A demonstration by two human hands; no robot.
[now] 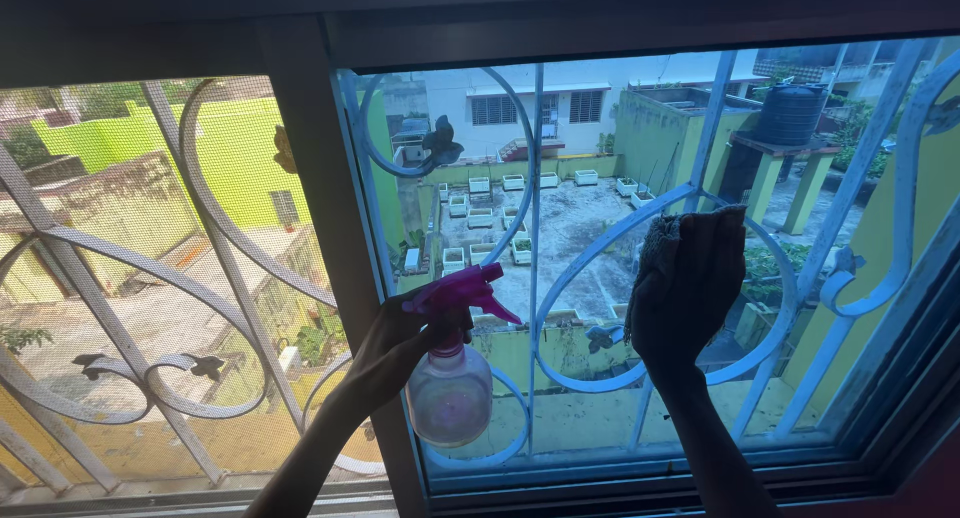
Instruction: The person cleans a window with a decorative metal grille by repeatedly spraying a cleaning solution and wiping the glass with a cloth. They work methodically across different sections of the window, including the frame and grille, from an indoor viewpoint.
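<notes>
**Spray bottle and cloth at the window pane**

The left hand [405, 338] is closed around the neck of a clear plastic spray bottle with a magenta trigger head [452, 378], holding it upright before the glass, nozzle pointing right; the right hand [690, 293] is raised with fingers folded over a dark crumpled cloth [660, 240], pressed against the glass window pane [560, 208]; behind the pane runs a pale blue curled metal grille [535, 278]; the dark window frame [310, 178] stands left of the bottle.
</notes>
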